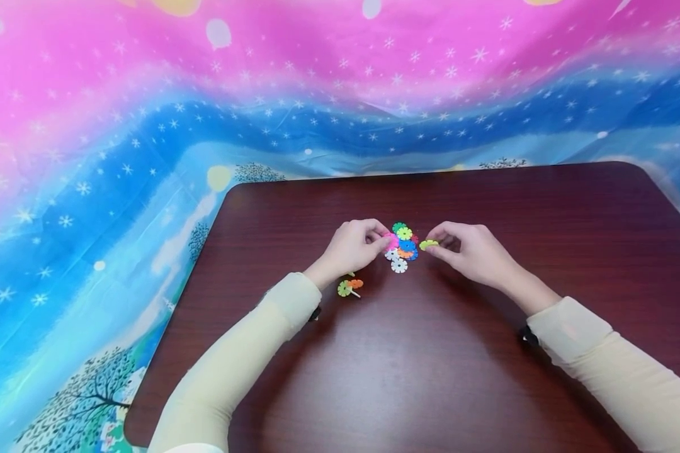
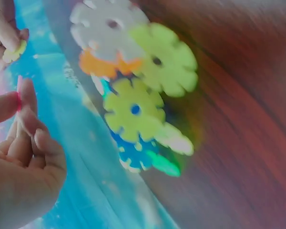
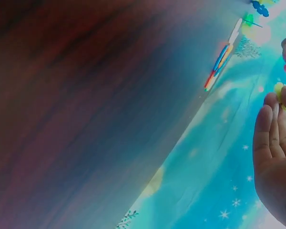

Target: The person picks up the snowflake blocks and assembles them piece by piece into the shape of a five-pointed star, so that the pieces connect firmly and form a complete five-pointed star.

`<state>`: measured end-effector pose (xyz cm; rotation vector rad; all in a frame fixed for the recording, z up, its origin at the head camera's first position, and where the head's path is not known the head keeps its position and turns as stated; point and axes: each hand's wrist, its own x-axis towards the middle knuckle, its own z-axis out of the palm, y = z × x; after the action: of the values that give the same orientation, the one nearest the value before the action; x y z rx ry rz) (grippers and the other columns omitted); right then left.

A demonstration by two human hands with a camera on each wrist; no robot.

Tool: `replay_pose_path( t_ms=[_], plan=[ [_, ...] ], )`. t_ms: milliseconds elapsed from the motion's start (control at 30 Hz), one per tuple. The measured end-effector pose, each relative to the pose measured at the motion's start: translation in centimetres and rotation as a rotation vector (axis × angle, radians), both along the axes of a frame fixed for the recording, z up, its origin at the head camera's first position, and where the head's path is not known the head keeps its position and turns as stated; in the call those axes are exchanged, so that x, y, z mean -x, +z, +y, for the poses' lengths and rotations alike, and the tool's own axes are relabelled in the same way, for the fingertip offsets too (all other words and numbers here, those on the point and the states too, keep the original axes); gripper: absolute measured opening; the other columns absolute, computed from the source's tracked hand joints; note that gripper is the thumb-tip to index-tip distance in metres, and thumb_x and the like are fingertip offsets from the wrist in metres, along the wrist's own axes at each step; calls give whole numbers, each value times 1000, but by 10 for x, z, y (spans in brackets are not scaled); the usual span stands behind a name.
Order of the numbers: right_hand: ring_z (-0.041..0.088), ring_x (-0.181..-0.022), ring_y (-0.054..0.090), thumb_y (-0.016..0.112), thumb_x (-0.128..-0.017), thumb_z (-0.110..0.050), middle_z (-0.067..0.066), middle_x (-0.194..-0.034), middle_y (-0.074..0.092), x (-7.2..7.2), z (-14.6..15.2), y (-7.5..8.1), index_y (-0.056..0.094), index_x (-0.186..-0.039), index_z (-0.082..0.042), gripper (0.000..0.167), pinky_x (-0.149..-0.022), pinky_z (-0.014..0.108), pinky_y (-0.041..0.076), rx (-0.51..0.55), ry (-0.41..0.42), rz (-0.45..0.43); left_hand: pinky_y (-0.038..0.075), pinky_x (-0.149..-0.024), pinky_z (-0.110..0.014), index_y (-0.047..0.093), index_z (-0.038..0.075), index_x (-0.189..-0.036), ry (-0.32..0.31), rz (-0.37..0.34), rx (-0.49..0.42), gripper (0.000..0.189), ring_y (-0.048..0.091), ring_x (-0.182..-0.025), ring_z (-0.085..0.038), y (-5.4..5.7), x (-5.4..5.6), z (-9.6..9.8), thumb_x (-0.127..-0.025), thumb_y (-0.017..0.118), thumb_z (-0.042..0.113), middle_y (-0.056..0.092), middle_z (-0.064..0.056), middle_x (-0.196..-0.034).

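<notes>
My left hand pinches a pink notched plastic disc between thumb and fingers. Opposite it, my right hand pinches a yellow-green notched disc. The two held discs are apart, with a small gap seen in the left wrist view between the pink disc and the yellow one. Between and behind the hands lies a loose pile of notched discs, among them a blue one, a white one and a green one.
Near the left forearm stands a cluster of interlocked discs, with a yellow-green disc and an orange disc; the left wrist view shows its white disc large. Everything lies on a dark brown table. A patterned cloth hangs behind the table.
</notes>
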<state>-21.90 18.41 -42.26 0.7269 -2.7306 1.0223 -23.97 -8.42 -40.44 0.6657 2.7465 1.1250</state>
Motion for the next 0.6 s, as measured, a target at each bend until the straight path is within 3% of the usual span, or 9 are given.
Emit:
replay_pose_path(
  t_ms=[133, 233, 433, 600],
  plan=[
    [7, -79, 66, 86, -88, -17, -9, -92, 73, -4, -4, 1, 78, -104, -18, 18, -71, 33, 56, 44, 45, 93, 53, -73, -30, 75, 11, -108, -15, -140, -128, 16, 72, -87, -23, 3, -5, 6, -99, 73, 24, 77, -5, -91],
    [6, -80, 65, 87, -86, -14, -10, -94, 73, -6, -8, 1, 79, -103, -19, 19, -70, 33, 56, 72, 77, 160, 54, -74, -30, 76, 9, -108, -22, -183, -161, 17, 74, -91, -26, 4, -9, 10, -99, 74, 23, 78, -4, -91],
    [5, -79, 65, 89, -83, -9, -12, -93, 73, -9, -12, 1, 80, -102, -20, 24, -70, 29, 57, 102, 107, 231, 53, -73, -26, 77, 7, -108, -53, -174, -165, 17, 72, -83, -10, 8, -13, 14, -98, 74, 21, 76, 4, -86],
    [4, -78, 66, 88, -83, -7, -11, -91, 73, -11, -13, 1, 80, -101, -19, 23, -69, 30, 57, 112, 123, 252, 53, -72, -26, 77, 7, -108, -56, -168, -157, 18, 70, -80, -9, 8, -14, 15, -98, 75, 21, 75, 4, -86]
  ],
)
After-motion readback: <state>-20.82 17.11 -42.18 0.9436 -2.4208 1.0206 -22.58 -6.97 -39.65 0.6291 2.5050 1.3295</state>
